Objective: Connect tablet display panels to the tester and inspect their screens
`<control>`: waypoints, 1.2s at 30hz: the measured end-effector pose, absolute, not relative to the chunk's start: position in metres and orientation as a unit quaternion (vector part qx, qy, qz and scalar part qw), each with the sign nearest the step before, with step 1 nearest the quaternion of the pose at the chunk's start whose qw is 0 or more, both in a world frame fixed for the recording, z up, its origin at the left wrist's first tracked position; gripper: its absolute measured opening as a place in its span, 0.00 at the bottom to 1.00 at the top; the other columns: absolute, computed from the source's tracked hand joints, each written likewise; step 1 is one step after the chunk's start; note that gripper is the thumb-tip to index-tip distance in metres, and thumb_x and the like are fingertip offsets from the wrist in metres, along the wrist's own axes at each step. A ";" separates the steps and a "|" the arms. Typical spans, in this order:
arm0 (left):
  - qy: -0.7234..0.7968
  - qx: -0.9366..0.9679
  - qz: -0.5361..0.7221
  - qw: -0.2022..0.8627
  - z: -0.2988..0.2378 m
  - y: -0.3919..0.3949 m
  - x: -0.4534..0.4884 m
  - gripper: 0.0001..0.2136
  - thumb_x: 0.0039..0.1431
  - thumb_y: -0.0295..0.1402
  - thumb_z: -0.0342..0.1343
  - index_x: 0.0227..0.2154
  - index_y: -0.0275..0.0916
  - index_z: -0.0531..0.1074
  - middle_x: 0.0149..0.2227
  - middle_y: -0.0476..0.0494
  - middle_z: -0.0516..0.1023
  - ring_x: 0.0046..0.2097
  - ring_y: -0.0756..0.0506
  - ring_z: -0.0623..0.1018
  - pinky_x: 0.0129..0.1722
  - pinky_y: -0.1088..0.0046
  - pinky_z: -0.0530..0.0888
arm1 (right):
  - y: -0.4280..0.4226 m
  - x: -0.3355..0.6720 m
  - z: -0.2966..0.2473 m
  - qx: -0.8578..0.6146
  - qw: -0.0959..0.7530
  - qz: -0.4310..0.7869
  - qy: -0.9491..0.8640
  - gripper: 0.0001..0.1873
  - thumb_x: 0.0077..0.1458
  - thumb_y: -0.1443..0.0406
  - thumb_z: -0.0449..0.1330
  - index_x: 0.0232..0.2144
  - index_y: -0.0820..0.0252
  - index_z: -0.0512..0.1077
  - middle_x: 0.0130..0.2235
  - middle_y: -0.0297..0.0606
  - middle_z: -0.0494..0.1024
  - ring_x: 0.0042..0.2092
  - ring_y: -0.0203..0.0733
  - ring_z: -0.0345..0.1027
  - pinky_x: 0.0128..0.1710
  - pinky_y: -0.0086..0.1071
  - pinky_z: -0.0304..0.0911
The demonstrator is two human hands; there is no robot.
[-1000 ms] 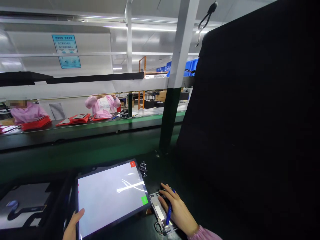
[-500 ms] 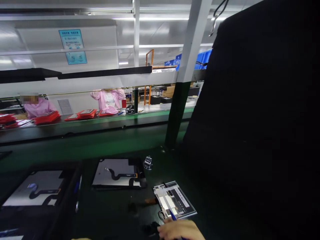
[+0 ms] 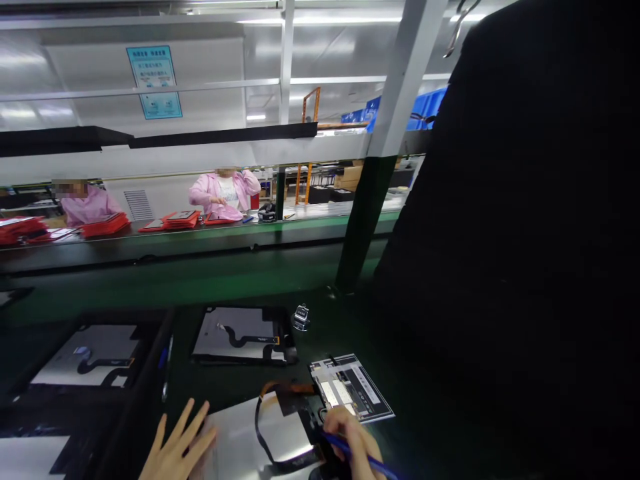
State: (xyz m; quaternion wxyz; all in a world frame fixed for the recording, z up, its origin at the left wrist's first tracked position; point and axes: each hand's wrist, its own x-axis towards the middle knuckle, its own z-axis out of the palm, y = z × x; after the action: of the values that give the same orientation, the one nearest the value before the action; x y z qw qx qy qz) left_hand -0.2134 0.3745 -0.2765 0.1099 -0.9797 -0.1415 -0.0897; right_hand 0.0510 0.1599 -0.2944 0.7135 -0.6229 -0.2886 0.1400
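Observation:
My left hand (image 3: 179, 447) lies with spread fingers at the left edge of a silver-backed display panel (image 3: 235, 437), low in the view. A dark flex cable (image 3: 259, 427) curves over this panel, and an orange ribbon reaches from its top toward a flat circuit board (image 3: 367, 393). My right hand (image 3: 353, 437) is closed around a slim blue pen-like tool (image 3: 384, 469) at the panel's right side, just below the board. What the tool's tip touches is hard to make out.
Another display panel (image 3: 235, 330) lies behind, with a small shiny metal stand (image 3: 301, 318) beside it. More panels (image 3: 105, 340) sit in black trays at left. A post (image 3: 367, 207) and a black curtain (image 3: 500, 233) bound the right. People in pink work across the bench.
The silver display panel has come into view below the board, with my left hand, formerly barely visible, spread on its edge. My right hand has shifted slightly up. The view has tilted slightly.

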 end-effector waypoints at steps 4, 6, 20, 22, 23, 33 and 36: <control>-0.260 -0.960 -0.097 -0.044 -0.269 0.367 -0.199 0.31 0.54 0.17 0.44 0.57 0.55 0.66 0.63 0.49 0.64 0.61 0.37 0.66 0.56 0.53 0.70 | 0.181 0.054 -0.304 -0.680 0.652 0.191 -0.276 0.27 0.57 0.46 0.56 0.16 0.59 0.64 0.18 0.33 0.68 0.18 0.35 0.61 0.19 0.27 0.59; -0.271 -0.938 -0.098 -0.193 -0.259 0.355 -0.184 0.23 0.61 0.27 0.47 0.57 0.50 0.67 0.59 0.47 0.69 0.59 0.40 0.70 0.57 0.62 0.69 | 0.183 0.056 -0.310 -0.703 0.627 0.145 -0.304 0.27 0.55 0.48 0.58 0.14 0.58 0.61 0.16 0.31 0.64 0.19 0.35 0.60 0.21 0.28 0.59; -0.280 -0.721 -0.071 -0.630 -0.243 0.322 -0.104 0.21 0.52 0.50 0.59 0.35 0.35 0.74 0.32 0.45 0.73 0.35 0.46 0.72 0.36 0.72 0.68 | 0.174 0.046 -0.297 -0.703 0.625 0.067 -0.333 0.26 0.58 0.49 0.56 0.15 0.58 0.66 0.17 0.33 0.68 0.21 0.37 0.64 0.22 0.29 0.64; -0.275 -0.709 -0.080 -0.644 -0.245 0.318 -0.102 0.23 0.48 0.54 0.60 0.30 0.35 0.72 0.28 0.47 0.70 0.32 0.46 0.70 0.34 0.71 0.67 | 0.169 0.050 -0.286 -0.686 0.659 0.070 -0.300 0.21 0.63 0.52 0.52 0.28 0.59 0.75 0.24 0.37 0.77 0.25 0.41 0.72 0.27 0.31 0.71; -0.271 -0.713 -0.081 -0.641 -0.245 0.316 -0.101 0.24 0.47 0.55 0.60 0.29 0.34 0.72 0.27 0.47 0.70 0.32 0.47 0.70 0.33 0.71 0.66 | 0.168 0.053 -0.279 -0.678 0.667 0.058 -0.303 0.19 0.65 0.55 0.50 0.36 0.59 0.76 0.30 0.40 0.80 0.30 0.43 0.76 0.32 0.32 0.73; -0.286 -0.827 -0.059 -0.481 -0.247 0.302 -0.090 0.04 0.45 0.30 0.59 0.24 0.35 0.77 0.25 0.46 0.75 0.31 0.45 0.72 0.33 0.72 0.67 | 0.208 0.073 -0.245 -0.552 0.319 0.082 -0.766 0.08 0.37 0.71 0.53 0.23 0.58 0.69 0.28 0.33 0.74 0.31 0.36 0.72 0.59 0.43 0.55; -0.282 -0.839 -0.059 -0.463 -0.253 0.300 -0.089 0.03 0.45 0.28 0.58 0.22 0.35 0.76 0.25 0.47 0.75 0.31 0.46 0.72 0.32 0.73 0.67 | 0.213 0.072 -0.255 -0.556 0.293 0.068 -0.775 0.06 0.34 0.71 0.52 0.21 0.57 0.65 0.25 0.30 0.71 0.26 0.34 0.67 0.58 0.42 0.55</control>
State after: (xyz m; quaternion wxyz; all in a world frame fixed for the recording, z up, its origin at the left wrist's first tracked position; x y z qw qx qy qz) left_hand -0.0887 0.3001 -0.2526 -0.4627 -0.8386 -0.2815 -0.0587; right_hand 0.0723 0.2130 -0.2550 0.2930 -0.5562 -0.7747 0.0676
